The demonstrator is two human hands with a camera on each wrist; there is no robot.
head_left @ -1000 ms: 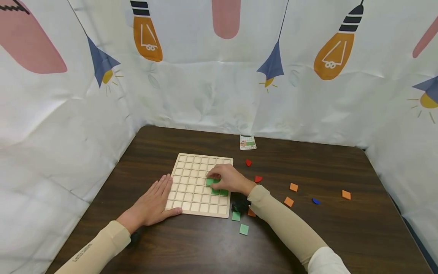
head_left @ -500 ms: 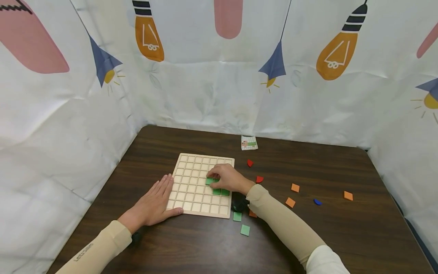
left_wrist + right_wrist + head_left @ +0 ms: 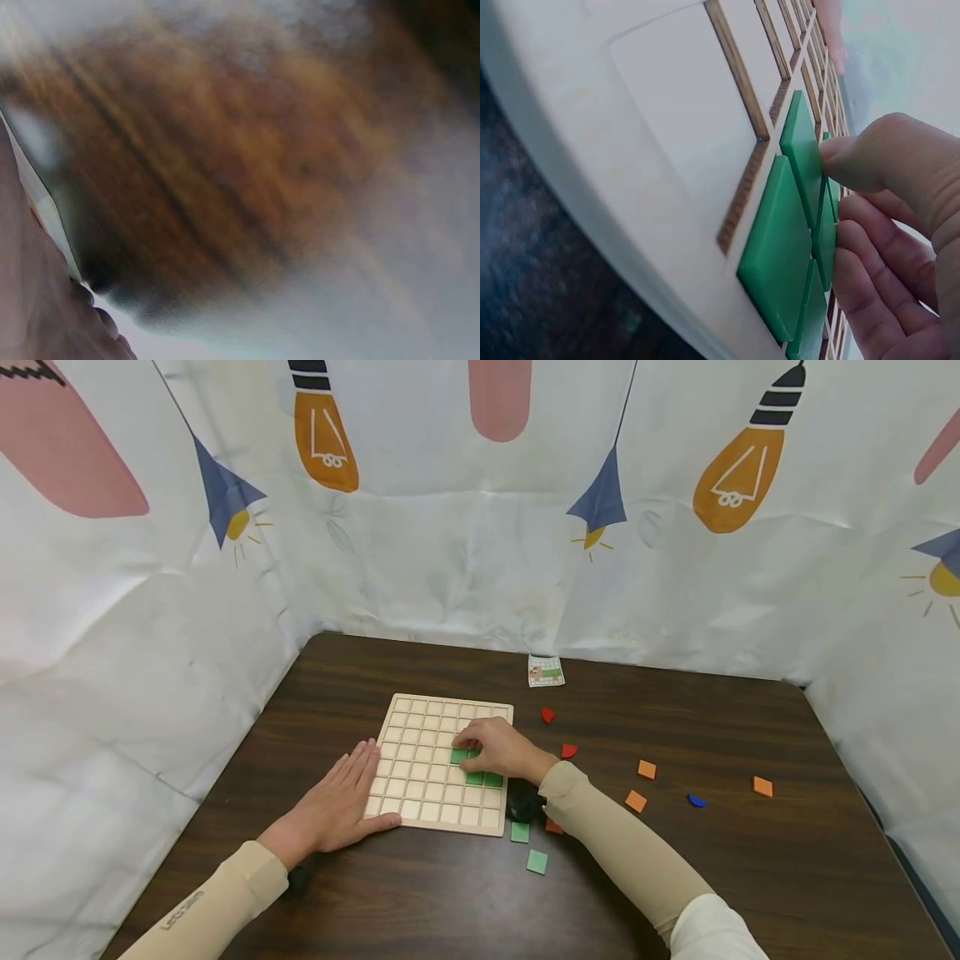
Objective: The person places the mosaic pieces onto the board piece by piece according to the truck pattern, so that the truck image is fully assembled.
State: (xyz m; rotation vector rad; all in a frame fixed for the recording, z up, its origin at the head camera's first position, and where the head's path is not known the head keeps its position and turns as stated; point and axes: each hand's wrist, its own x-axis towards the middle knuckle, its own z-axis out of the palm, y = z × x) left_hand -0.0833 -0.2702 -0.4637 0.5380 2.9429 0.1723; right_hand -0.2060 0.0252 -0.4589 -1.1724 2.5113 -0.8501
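A pale wooden grid board (image 3: 408,772) lies on the dark table. My left hand (image 3: 333,802) rests flat along its left edge, fingers straight, with the thumb at the near edge. Over the board's right half, my right hand (image 3: 501,752) pinches at a green square tile (image 3: 459,757) set among other green tiles (image 3: 483,778). Up close in the right wrist view, the thumb and curled fingertips touch the green tiles (image 3: 776,255), which sit in the grid. The hand partly hides several of them. Only blurred wood and part of the left hand (image 3: 37,300) show in the left wrist view.
Two loose green tiles (image 3: 528,847) lie near the board's right corner. Rightward are red pieces (image 3: 569,750), several orange squares (image 3: 647,769) and a blue piece (image 3: 697,800). A small pattern card (image 3: 546,672) sits at the table's back edge. Patterned fabric surrounds the table's far sides.
Both hands keep almost the same place on the board. The whole scene has shifted slightly in the head view; the tiles look unmoved.
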